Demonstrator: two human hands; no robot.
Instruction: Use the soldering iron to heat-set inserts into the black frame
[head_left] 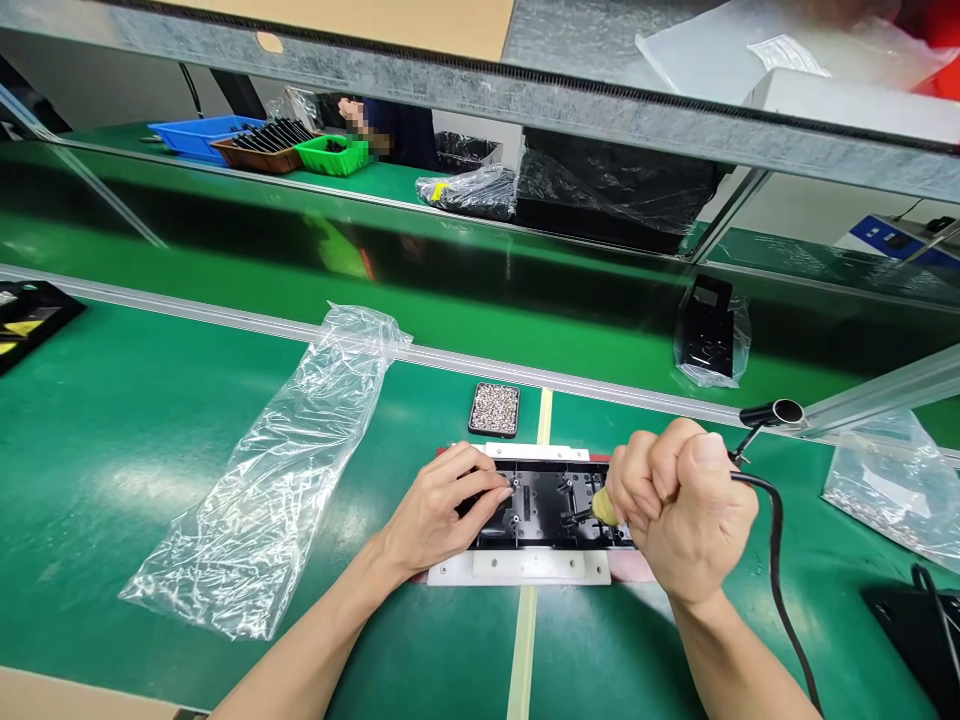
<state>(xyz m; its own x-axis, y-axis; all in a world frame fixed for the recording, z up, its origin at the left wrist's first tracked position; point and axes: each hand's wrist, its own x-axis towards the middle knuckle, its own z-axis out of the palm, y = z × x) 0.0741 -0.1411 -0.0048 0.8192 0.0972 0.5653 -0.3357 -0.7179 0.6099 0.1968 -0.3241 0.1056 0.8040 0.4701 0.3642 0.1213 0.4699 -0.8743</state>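
A long black plastic housing point(551, 500) lies in a white fixture point(517, 568) on the green bench. My right hand point(686, 510) is wrapped in a fist round a corded soldering iron point(604, 507), its yellowish collar showing below the fingers. The iron's tip points down and left into the housing; I cannot tell whether it touches. Over the housing's left part, my left hand point(450, 500) has thumb and forefinger pinched together near a small post. Whatever they hold is too small to make out. Just behind the fixture sits a small square tray point(495, 409) of tiny metal pieces.
A clear plastic bag point(270, 470) lies on the left. A metal tube holder point(772, 413) stands behind my right hand, and the black cord point(780, 560) hangs right. A bag of small parts point(892, 490) lies farther right. Beyond the divider, a person's hand point(352, 113) is near bins.
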